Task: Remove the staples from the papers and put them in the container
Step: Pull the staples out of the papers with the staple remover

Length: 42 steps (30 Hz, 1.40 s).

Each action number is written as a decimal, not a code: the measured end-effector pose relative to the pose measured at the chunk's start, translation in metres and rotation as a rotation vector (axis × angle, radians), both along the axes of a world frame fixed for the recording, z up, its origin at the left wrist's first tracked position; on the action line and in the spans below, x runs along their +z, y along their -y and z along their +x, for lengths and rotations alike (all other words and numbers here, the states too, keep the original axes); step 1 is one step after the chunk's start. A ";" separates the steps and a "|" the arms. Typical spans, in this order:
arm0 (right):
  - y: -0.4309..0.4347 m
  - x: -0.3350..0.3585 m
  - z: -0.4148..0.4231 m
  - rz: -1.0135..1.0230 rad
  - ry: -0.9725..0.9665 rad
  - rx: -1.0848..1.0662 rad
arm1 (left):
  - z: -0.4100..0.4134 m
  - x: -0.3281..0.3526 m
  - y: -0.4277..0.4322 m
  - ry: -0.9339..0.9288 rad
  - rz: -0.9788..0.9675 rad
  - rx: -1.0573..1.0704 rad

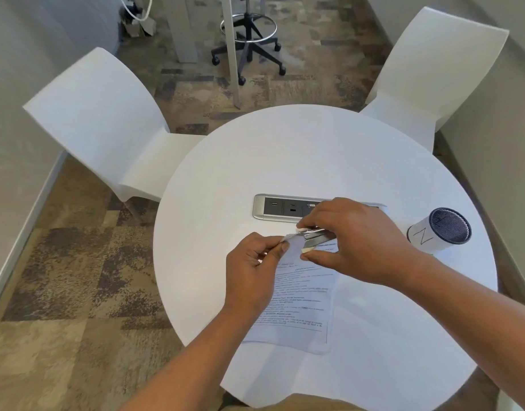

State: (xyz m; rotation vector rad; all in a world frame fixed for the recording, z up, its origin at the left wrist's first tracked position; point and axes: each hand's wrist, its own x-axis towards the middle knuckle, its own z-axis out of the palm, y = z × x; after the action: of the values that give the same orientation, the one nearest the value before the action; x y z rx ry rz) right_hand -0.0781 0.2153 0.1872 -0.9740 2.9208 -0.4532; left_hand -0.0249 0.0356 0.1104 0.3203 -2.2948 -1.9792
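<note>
In the head view, the left hand (252,271) pinched the papers' (299,304) lifted top corner while the right hand (353,241) clenched a staple remover (316,235) at it. The container (439,229) stood well right on the worktop (285,161), the outlet strip (282,206) partly hidden behind the right hand's grip.

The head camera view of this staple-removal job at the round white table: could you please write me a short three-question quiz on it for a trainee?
1. True or false: the right hand squeezes a metal staple remover onto the lifted top corner of the printed white papers.
2. Which hand pinches that paper corner?
A. the left hand
B. the right hand
C. neither
3. Fill in: the white cylindrical container with a dark mesh inside stands on the round white table to the person's ____.

Key: 1 true; 2 A; 3 right.
</note>
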 end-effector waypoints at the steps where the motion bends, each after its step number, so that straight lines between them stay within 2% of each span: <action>1: 0.000 0.001 0.001 0.010 -0.010 0.001 | 0.000 0.000 0.000 0.002 -0.003 0.005; 10: 0.005 0.005 0.004 0.109 -0.043 0.025 | 0.002 0.009 -0.006 -0.008 -0.008 -0.024; 16: 0.005 0.006 0.005 0.129 -0.031 0.020 | 0.003 0.015 -0.004 0.096 0.169 0.008; 20: 0.005 0.004 0.006 0.117 -0.017 0.017 | 0.004 0.017 0.000 0.113 0.212 -0.016; 30: 0.005 -0.004 0.008 0.064 -0.056 -0.015 | 0.008 0.014 0.005 0.158 0.192 -0.078; 42: -0.006 -0.010 0.000 -0.131 0.097 -0.157 | 0.003 0.007 0.007 0.193 0.137 0.006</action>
State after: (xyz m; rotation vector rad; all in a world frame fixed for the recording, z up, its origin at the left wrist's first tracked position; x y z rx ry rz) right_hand -0.0782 0.2216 0.1772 -0.7141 2.9219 -0.6864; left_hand -0.0219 0.0283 0.1176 0.5510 -2.2657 -2.1961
